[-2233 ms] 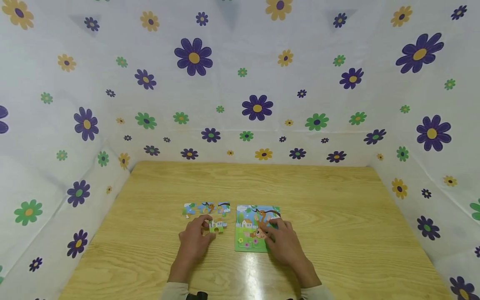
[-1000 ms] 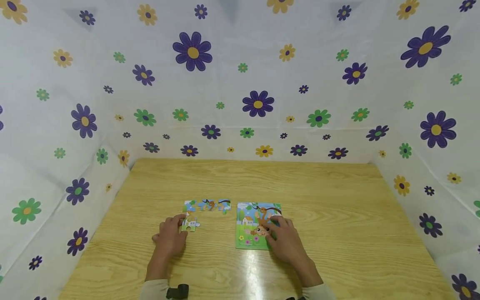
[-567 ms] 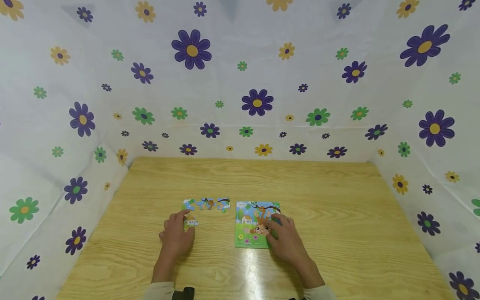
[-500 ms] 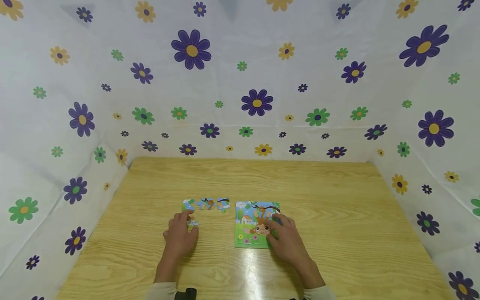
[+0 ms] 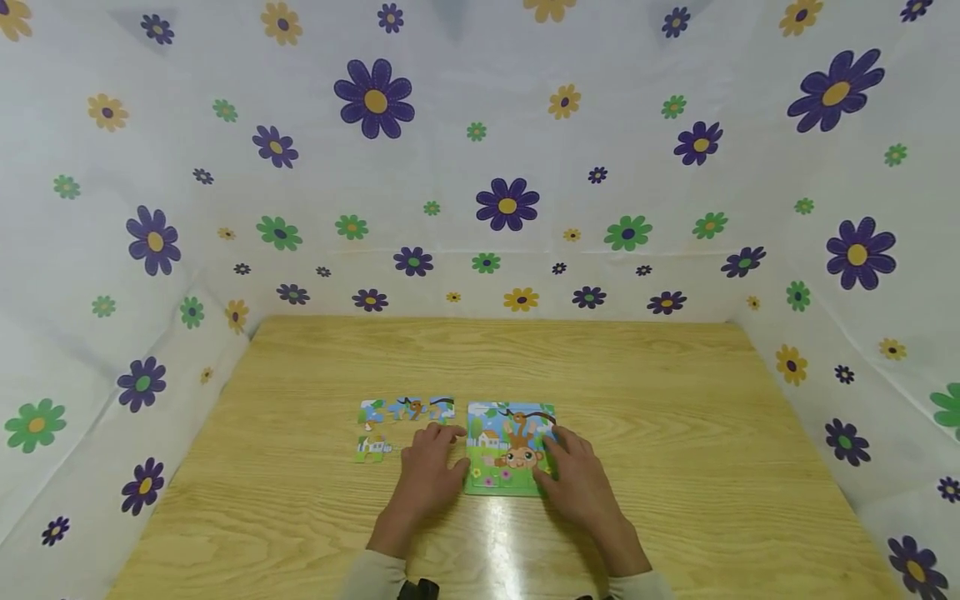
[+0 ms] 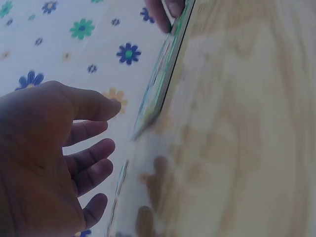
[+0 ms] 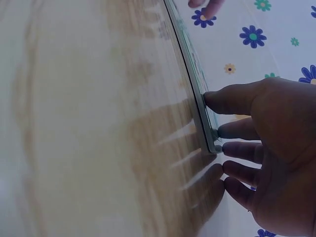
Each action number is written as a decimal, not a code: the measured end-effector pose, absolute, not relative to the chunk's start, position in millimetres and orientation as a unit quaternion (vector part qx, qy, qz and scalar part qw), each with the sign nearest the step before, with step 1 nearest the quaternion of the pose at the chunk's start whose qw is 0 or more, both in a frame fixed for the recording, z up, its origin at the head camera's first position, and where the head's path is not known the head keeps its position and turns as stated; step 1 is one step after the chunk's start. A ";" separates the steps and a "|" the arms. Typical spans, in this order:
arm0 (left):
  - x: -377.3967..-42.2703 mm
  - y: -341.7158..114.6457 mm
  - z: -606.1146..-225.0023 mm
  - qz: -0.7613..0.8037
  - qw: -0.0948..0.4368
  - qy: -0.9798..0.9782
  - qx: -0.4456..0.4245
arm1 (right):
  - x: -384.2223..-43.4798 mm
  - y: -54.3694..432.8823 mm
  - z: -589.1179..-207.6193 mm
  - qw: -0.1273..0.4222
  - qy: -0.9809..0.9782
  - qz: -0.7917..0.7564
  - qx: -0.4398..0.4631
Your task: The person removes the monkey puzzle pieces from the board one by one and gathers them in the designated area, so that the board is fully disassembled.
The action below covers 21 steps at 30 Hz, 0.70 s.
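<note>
A square puzzle board with a monkey, a house and flowers lies flat on the table. My right hand rests at its right side, thumb and forefinger touching the board near its right edge. In the right wrist view those fingers are fairly straight against the board. Just left of the board, my left hand has its fingers loosely bent and nothing between them. The left wrist view shows a gap between this hand and the board. Left of it lie a house puzzle piece and several other pieces.
The wooden table carries the board and the loose pieces. Flower-printed white cloth hangs behind it and along both sides. A black strap is on the left wrist.
The left hand has let go of the house piece at the lower left and moved right to beside the board. The right hand has stayed at the board's right side.
</note>
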State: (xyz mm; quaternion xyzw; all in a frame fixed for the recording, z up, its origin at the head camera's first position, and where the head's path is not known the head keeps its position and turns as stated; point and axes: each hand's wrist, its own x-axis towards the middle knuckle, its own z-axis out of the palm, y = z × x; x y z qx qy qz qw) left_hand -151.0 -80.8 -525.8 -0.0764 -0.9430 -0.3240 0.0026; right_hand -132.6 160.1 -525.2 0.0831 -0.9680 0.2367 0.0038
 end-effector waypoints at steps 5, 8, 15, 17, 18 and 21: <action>-153.6 -60.1 -523.1 -0.319 -0.009 -0.941 -0.117 | -132.4 161.2 -526.8 0.007 -0.968 0.237 0.083; -155.6 -51.6 -522.3 -0.314 -0.016 -0.941 -0.126 | -132.4 161.9 -526.7 0.008 -0.967 0.242 0.083; -162.7 -36.6 -528.5 -0.277 -0.033 -0.950 -0.140 | -132.9 162.6 -526.4 0.006 -0.967 0.243 0.079; -165.2 -33.8 -531.4 -0.261 -0.035 -0.954 -0.141 | -133.0 162.3 -526.4 0.004 -0.967 0.243 0.080; -166.2 -32.5 -532.1 -0.255 -0.035 -0.956 -0.140 | -133.0 162.2 -526.4 0.004 -0.967 0.243 0.080; -168.8 -29.3 -533.2 -0.240 -0.036 -0.961 -0.133 | -133.4 161.7 -527.2 0.005 -0.968 0.237 0.083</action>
